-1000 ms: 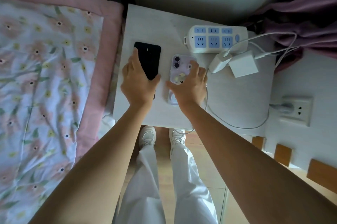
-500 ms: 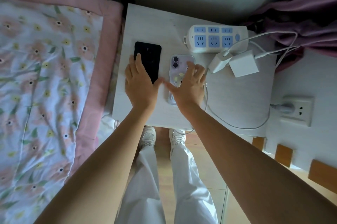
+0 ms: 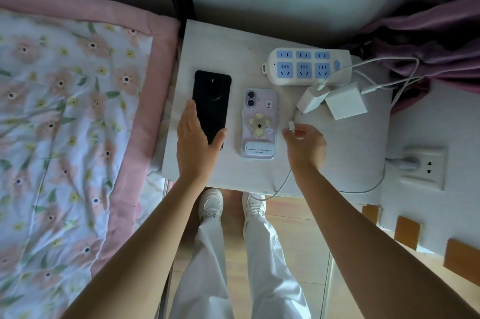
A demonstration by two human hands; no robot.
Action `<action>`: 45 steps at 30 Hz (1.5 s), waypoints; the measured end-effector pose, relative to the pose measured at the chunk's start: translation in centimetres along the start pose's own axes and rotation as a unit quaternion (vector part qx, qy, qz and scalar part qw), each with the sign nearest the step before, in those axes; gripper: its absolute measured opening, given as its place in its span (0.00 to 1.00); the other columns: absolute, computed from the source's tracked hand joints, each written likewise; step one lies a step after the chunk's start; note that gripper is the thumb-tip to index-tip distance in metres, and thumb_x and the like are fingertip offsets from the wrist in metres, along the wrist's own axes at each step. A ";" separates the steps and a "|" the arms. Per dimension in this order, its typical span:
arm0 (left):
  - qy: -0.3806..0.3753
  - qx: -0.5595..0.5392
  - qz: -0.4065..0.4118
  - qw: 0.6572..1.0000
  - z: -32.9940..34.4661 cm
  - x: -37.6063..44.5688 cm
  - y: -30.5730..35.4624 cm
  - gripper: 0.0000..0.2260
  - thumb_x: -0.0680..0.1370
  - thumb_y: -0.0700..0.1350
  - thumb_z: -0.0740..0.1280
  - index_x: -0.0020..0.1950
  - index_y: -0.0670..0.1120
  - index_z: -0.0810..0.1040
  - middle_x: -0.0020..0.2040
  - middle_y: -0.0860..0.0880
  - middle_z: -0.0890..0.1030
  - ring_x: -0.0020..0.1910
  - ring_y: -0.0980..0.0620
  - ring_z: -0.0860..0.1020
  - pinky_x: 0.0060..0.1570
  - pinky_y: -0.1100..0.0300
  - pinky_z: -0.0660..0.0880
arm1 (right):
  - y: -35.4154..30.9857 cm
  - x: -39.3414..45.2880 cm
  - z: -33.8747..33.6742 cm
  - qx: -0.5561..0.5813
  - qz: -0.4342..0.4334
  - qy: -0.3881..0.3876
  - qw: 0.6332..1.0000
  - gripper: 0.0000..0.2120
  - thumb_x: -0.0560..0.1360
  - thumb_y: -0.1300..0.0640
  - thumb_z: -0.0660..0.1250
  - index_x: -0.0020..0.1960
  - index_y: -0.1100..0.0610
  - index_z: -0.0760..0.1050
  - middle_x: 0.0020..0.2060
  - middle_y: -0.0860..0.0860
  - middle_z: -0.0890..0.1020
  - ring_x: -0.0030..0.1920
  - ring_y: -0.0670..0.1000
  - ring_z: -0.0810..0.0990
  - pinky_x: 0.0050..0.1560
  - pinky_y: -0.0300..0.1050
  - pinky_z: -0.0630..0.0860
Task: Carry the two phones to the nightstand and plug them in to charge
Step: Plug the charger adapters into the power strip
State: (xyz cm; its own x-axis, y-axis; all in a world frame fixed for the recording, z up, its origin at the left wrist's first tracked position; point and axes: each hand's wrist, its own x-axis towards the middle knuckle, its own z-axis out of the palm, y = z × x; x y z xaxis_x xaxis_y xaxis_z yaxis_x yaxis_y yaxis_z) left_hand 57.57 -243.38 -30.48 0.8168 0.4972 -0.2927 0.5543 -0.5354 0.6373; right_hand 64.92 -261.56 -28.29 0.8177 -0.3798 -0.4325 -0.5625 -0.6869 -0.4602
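Note:
Two phones lie face down on the white nightstand (image 3: 228, 45). The black phone (image 3: 211, 100) is on the left; my left hand (image 3: 197, 147) rests flat on its lower end, fingers apart. The lilac phone (image 3: 259, 123), with a koala sticker, lies free to its right. My right hand (image 3: 306, 147) is right of the lilac phone, fingertips pinched on the plug end of a white charging cable (image 3: 292, 125). Two white charger bricks (image 3: 335, 100) lie unplugged in front of a white power strip (image 3: 306, 66) with blue sockets.
The flowered bed (image 3: 65, 123) with a pink border runs along the left. A wall socket (image 3: 422, 165) holding a plug is at the right, purple cloth (image 3: 428, 40) at the back right. White cables loop over the nightstand's front edge. My legs and shoes stand below.
My right hand left the lilac phone, moved right and pinched the cable's plug end. My left hand stays on the black phone.

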 end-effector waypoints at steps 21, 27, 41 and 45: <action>-0.082 -0.405 -0.175 0.893 -1.0 -6.1 3.6 0.08 0.77 0.45 0.66 0.43 0.57 0.81 0.36 0.59 0.84 0.41 0.61 0.81 0.39 0.67 0.75 | -2.1 -9.3 2.5 0.288 0.021 -0.171 0.942 0.06 0.73 0.64 0.70 0.44 0.54 0.83 0.36 0.51 0.84 0.36 0.43 0.81 0.44 0.38 0.78; -0.038 -0.452 -0.249 0.856 -1.6 -5.9 2.8 0.06 0.75 0.44 0.69 0.41 0.54 0.81 0.38 0.55 0.84 0.44 0.54 0.81 0.39 0.62 0.76 | -2.7 -9.7 3.2 0.260 -0.009 -0.199 0.945 0.07 0.72 0.64 0.70 0.44 0.53 0.83 0.36 0.50 0.85 0.36 0.42 0.81 0.45 0.37 0.79; 0.047 -0.350 -0.196 0.915 -2.6 -4.2 -0.5 0.05 0.78 0.47 0.65 0.43 0.52 0.78 0.35 0.50 0.77 0.34 0.57 0.75 0.40 0.60 0.76 | -3.6 -7.4 3.7 0.204 -0.042 -0.121 0.971 0.10 0.73 0.63 0.68 0.53 0.56 0.80 0.43 0.51 0.82 0.41 0.46 0.79 0.39 0.36 0.77; 0.021 -0.293 -0.153 0.943 -1.9 -2.7 -0.7 0.04 0.77 0.48 0.67 0.45 0.49 0.80 0.38 0.53 0.81 0.41 0.52 0.79 0.47 0.55 0.75 | -4.6 -3.6 1.8 0.187 -0.093 0.074 0.975 0.23 0.69 0.59 0.74 0.62 0.57 0.72 0.53 0.52 0.75 0.49 0.50 0.75 0.46 0.40 0.76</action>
State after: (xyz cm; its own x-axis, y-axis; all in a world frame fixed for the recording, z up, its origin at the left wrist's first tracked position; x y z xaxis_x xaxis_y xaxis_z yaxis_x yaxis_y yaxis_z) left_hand 54.65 -243.00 -28.79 0.6190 0.6003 -0.5065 0.5692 0.1015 0.8159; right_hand 64.32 -255.92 -25.96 0.9029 -0.3749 -0.2104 -0.3854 -0.4890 -0.7825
